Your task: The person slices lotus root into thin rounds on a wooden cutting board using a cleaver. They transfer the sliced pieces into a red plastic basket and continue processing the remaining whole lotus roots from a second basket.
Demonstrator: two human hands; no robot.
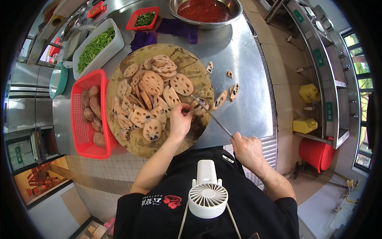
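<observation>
My right hand [248,150] is closed around the handle of a kitchen knife [212,116]. Its blade appears almost edge-on, slanting up and left across a lotus root slice [197,110] near the right side of a round wooden chopping board [191,61]. Curled fingers of my left hand [181,122] sit at that slice's left edge; whether they grip it is hidden. A heap of lotus root slices [152,83] covers the board's middle and left. Cut lotus root pieces [220,99] lie on the steel table [247,110] to the right.
Potatoes fill a red plastic basket [75,125] against the board's left. Behind stand a white tub [118,44] of green vegetable strips, a red basket [131,22] of chopped greens, purple cloths [179,29] and a steel bowl [206,25] of red sauce. A white fan [208,195] hangs at my chest.
</observation>
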